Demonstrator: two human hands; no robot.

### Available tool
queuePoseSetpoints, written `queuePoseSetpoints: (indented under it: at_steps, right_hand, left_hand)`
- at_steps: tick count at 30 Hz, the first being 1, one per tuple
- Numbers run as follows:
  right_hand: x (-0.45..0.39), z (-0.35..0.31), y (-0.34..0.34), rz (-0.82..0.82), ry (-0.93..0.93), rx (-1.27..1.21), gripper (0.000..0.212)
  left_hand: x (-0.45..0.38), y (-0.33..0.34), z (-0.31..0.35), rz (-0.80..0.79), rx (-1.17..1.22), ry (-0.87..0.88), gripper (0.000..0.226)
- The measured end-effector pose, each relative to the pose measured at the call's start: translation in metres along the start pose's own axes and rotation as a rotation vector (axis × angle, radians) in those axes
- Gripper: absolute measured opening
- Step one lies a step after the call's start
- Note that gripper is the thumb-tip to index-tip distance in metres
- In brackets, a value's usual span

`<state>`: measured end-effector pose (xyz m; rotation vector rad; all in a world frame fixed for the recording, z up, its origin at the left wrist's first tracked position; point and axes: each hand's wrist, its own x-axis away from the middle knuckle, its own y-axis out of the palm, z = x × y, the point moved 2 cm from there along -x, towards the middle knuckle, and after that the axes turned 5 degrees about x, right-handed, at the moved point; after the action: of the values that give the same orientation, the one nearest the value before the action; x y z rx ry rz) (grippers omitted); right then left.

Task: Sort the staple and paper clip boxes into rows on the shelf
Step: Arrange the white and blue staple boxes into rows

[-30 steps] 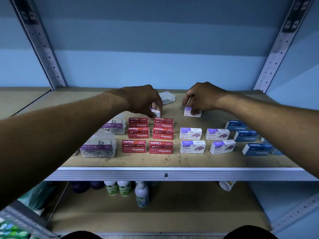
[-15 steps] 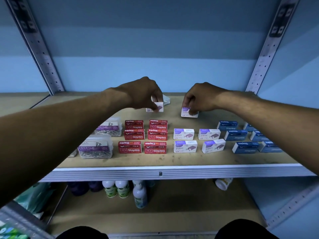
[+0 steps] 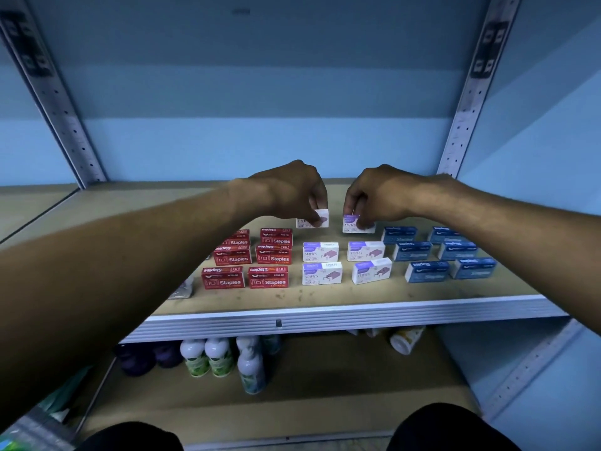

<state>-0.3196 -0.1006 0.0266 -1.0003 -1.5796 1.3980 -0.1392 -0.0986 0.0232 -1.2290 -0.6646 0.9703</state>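
On the wooden shelf [image 3: 325, 297], my left hand [image 3: 292, 190] pinches a white-and-purple staple box [image 3: 317, 219] at the back of the white group. My right hand [image 3: 380, 193] grips a second white-and-purple staple box [image 3: 353, 222] just to its right. In front of them sit several more white staple boxes [image 3: 320, 252] in two columns. Red staple boxes [image 3: 273, 255] stand in rows to the left, blue staple boxes [image 3: 422, 271] to the right. A clear paper clip box [image 3: 185, 289] peeks out beside my left forearm.
Perforated metal uprights [image 3: 461, 125] frame the shelf at both back corners. The shelf's metal front edge [image 3: 325, 317] runs across. Below, a lower shelf holds white and green bottles [image 3: 208, 356], dark purple items [image 3: 153, 356] and a tipped bottle [image 3: 406, 340].
My left hand carried its white box rightward and now holds it beside the box under my right hand. The view shifted left, hiding most paper clip boxes behind my forearm.
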Motion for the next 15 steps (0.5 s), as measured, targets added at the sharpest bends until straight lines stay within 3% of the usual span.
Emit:
queuePoseSetpoints:
  at_steps: [7,15]
  right_hand:
    - [0.007,0.004,0.010,-0.017,-0.014,-0.008,0.027]
    - [0.007,0.004,0.017,-0.009,-0.031,-0.044,0.028]
  left_hand:
    - [-0.003,0.015,0.007,-0.070,-0.015,-0.007,0.018]
    - [-0.002,0.024,0.005,-0.076,-0.024,0.016,0.025]
